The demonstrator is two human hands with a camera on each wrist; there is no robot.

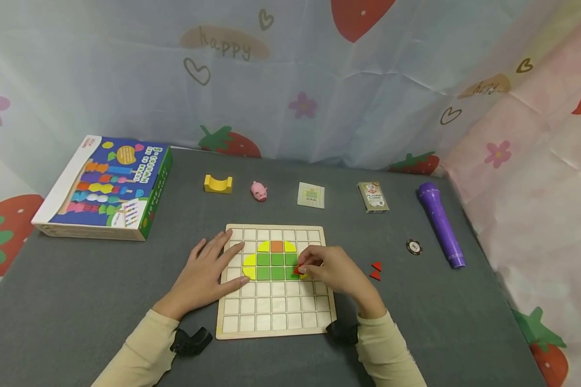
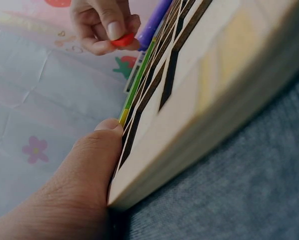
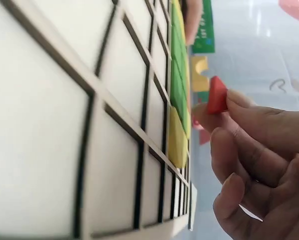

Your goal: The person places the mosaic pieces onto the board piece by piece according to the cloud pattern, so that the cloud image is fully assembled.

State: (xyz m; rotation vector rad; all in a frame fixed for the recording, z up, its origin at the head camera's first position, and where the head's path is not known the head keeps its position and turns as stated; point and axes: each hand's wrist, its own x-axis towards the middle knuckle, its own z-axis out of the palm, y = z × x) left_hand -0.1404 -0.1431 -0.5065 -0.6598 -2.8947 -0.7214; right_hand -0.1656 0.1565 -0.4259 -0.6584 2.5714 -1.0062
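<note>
A wooden grid board [image 1: 278, 323] lies on the grey table. Green square tiles [image 1: 277, 273], an orange square tile [image 1: 277, 246] and yellow rounded tiles [image 1: 249, 267] fill some of its cells. My left hand [image 1: 200, 275] rests on the board's left edge with fingers spread, the thumb by the yellow tiles. Between thumb and fingertips, my right hand [image 1: 331, 269] pinches a red triangle tile [image 3: 218, 95] just above the board, right of the green tiles. In the left wrist view the red tile [image 2: 123, 40] is apart from the board.
Two red triangles [image 1: 376, 271] lie right of the board. Behind it stand a yellow block [image 1: 218, 185], a pink pig [image 1: 259, 191], a pattern card [image 1: 311, 195] and a card box [image 1: 373, 197]. A game box [image 1: 106, 188], a round chip [image 1: 414, 247] and a purple microphone-shaped stick [image 1: 441, 226] flank it.
</note>
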